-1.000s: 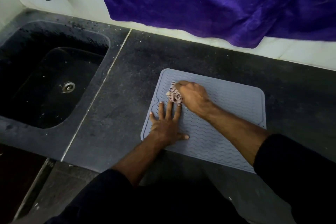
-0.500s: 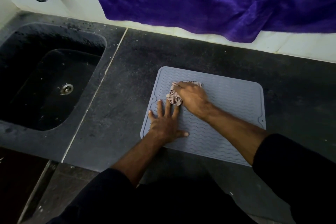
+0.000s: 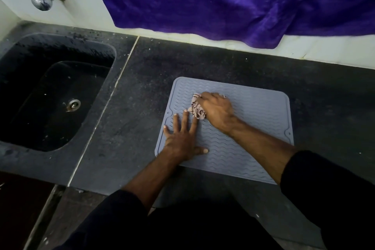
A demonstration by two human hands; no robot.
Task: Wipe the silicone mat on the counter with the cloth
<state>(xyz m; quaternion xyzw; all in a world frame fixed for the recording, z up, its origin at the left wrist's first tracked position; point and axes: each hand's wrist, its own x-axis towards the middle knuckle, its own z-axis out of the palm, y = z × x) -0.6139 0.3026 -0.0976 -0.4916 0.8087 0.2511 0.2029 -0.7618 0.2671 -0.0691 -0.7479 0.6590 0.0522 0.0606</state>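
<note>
Head view: cloth [image 3: 196, 109] bunched under right hand [image 3: 218, 110] on mat [image 3: 253, 119].

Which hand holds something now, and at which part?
The right hand grips the bunched cloth from above; the exact part is hidden. The left hand lies flat on the mat, holding nothing.

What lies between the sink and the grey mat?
Only bare dark counter, crossed by a pale seam, separates sink and mat in the head view.

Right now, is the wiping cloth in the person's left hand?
No. The right hand grips the crumpled cloth on the silicone mat, while the left hand presses flat on the mat with fingers spread.
</note>
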